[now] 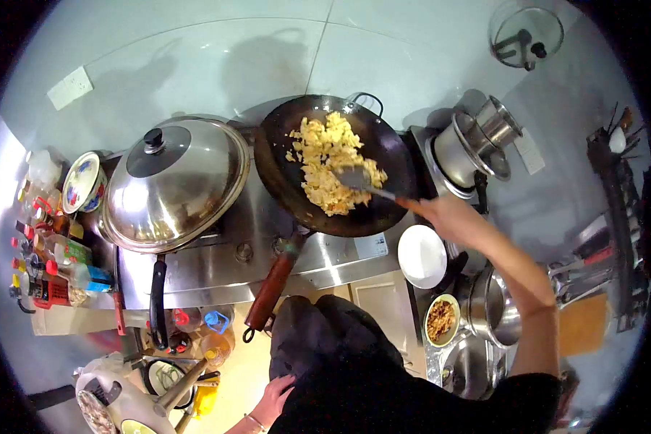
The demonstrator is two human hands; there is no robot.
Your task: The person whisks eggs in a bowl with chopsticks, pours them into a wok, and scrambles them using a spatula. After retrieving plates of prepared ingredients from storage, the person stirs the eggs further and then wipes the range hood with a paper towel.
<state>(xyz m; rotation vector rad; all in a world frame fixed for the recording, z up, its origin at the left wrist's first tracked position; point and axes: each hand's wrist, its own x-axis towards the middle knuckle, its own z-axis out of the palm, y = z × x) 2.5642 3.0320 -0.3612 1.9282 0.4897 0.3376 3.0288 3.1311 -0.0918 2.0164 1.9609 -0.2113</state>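
Observation:
My right hand (445, 215) is closed around the wooden handle of a spatula (354, 179). Its metal blade rests in the scrambled eggs (328, 159), which lie in broken yellow pieces across the dark wok (387, 155). The wok stands on the stove, its reddish wooden handle (276, 282) pointing toward me. Down at my side, my left hand (275, 400) lies against my dark trousers with its fingers stretched out, and nothing shows in it.
Left of the wok sits a pan under a domed steel lid (177, 184). Bottles (72, 271) crowd the far left. On the right are a white plate (422, 256), a bowl of brown food (442, 320), a steel pot (495, 307) and stacked metal pots (459, 155).

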